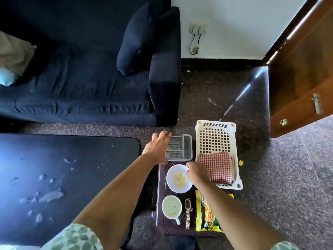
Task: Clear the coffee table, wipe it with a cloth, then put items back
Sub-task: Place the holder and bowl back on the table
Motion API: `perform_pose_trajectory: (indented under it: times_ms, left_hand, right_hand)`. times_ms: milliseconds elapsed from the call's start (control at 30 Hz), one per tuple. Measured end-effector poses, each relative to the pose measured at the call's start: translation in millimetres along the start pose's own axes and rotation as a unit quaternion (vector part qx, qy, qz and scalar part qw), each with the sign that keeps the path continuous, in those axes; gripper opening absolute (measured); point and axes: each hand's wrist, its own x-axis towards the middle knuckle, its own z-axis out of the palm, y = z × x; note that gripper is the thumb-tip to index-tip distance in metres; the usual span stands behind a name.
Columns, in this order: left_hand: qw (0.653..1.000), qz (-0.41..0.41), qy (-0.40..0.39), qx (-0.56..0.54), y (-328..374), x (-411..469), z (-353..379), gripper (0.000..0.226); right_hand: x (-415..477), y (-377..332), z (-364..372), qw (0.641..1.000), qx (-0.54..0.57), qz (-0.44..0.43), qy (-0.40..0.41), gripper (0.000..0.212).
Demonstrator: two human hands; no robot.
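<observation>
Bare left hand [158,147] grips ribbed grey plastic organizer [179,147]; right hand [197,173] on round white bowl [178,178]

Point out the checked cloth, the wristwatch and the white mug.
checked cloth [217,166], head view, middle of the folded top face.
wristwatch [187,206], head view, on the watch face.
white mug [171,206], head view, inside of the cup near its middle.
</observation>
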Motion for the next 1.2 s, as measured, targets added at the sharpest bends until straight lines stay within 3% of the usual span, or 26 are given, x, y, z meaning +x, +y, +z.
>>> perform_pose_trajectory:
  times_ms: [233, 467, 567, 767, 933, 1200]
  left_hand:
    - [0.987, -0.063, 0.116, -0.091, -97.9, -81.2, -34.2, 0.111]
    - [0.978, -0.126, 0.135, -0.101, -285.5, -241.2, -58.3, 0.112]
    - [0.968, -0.175, 0.142, -0.106, -372.3, -322.8, -60.6, 0.115]
    - [0.957, -0.239, 0.140, -0.085, -489.6, -412.6, -59.9, 0.115]
    - [0.952, -0.268, 0.130, -0.070, -568.0, -421.3, -50.3, 0.117]
    - [0.959, -0.259, 0.096, -0.061, -684.7, -364.4, -40.6, 0.115]
  right_hand:
    - [-17.1, -53.3, -21.6, 0.998, 0.018, 0.048, 0.040, 0.026]
    - [-63.9, -238.7, -2.9, 0.993, 0.100, 0.031, 0.051, 0.009]
    - [-83.6, -337.3, 22.4, 0.985, 0.165, 0.034, 0.040, 0.023]
    - [-92.1, -467.1, 67.4, 0.957, 0.288, 0.045, -0.008, 0.018]
    - [-58.0, -539.6, 105.6, 0.956, 0.293, 0.029, -0.009, 0.013]
    - [8.6, -622.0, 163.3, 0.956, 0.288, 0.042, -0.040, 0.007]
